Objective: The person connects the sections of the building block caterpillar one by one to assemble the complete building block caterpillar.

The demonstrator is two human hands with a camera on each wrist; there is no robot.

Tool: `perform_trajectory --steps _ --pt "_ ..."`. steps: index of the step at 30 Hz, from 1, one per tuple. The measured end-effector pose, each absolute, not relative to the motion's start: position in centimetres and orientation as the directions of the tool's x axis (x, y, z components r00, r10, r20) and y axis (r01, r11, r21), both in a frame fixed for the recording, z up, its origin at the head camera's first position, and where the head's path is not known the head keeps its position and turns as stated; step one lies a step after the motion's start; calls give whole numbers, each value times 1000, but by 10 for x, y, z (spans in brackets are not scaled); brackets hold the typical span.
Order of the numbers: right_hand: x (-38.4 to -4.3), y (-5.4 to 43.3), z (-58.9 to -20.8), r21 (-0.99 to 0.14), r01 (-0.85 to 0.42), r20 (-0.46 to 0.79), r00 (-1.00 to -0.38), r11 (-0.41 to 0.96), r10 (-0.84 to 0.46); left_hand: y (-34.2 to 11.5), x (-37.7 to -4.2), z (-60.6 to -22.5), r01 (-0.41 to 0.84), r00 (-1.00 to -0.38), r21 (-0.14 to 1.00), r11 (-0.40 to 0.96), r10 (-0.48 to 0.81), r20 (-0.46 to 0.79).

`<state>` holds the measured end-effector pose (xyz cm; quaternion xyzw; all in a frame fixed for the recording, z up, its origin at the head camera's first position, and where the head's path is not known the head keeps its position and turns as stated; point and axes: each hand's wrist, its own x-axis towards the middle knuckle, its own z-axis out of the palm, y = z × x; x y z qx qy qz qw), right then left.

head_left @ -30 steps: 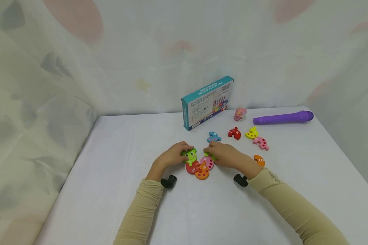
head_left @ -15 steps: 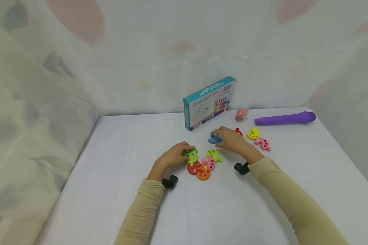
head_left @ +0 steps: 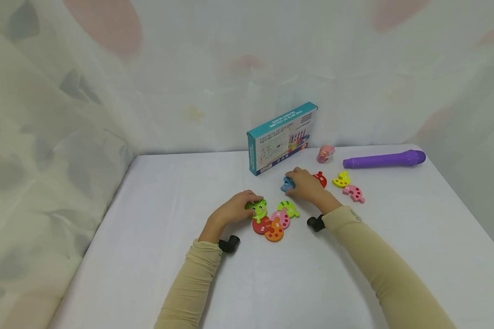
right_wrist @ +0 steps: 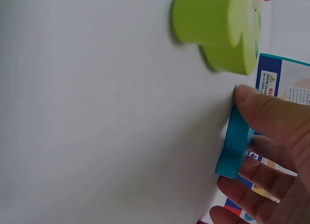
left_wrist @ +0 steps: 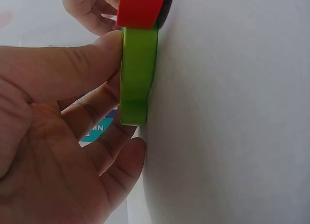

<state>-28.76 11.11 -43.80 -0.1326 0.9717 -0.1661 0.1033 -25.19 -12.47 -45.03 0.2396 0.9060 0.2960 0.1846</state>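
A caterpillar puzzle lies on the white table, its joined pieces forming a curve. My left hand (head_left: 235, 209) holds the green smiling head piece (head_left: 260, 209) between thumb and fingers; in the left wrist view the thumb presses the green edge (left_wrist: 138, 78). From the head run a red piece (head_left: 261, 226), an orange piece (head_left: 275, 235), a pink piece (head_left: 285, 219) and a green striped piece (head_left: 289, 209). Just beyond them, my right hand (head_left: 307, 186) pinches a loose blue puzzle piece (head_left: 287, 184). The right wrist view shows its blue edge (right_wrist: 234, 144) between thumb and fingers.
Loose red (head_left: 321, 179), yellow (head_left: 341, 180) and pink pieces (head_left: 355, 193) lie right of my right hand. At the back stand a teal-edged box (head_left: 280, 139) and a small pink figure (head_left: 325, 154). A purple toy microphone (head_left: 384, 159) lies at the back right.
My right hand has left the green striped piece, moved away from me and taken hold of the blue piece. The left hand stays at the head piece. My right forearm now hides an orange piece.
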Motion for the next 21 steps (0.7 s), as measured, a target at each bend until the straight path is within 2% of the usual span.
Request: perform_trajectory --steps 12,21 --pt "-278 122 -438 -350 -207 -109 -960 914 -259 -125 -253 -452 332 -815 624 707 548 -188" --pt "-247 135 -425 -339 -222 -25 -969 914 -245 -126 -253 -452 334 -812 630 701 553 -185"
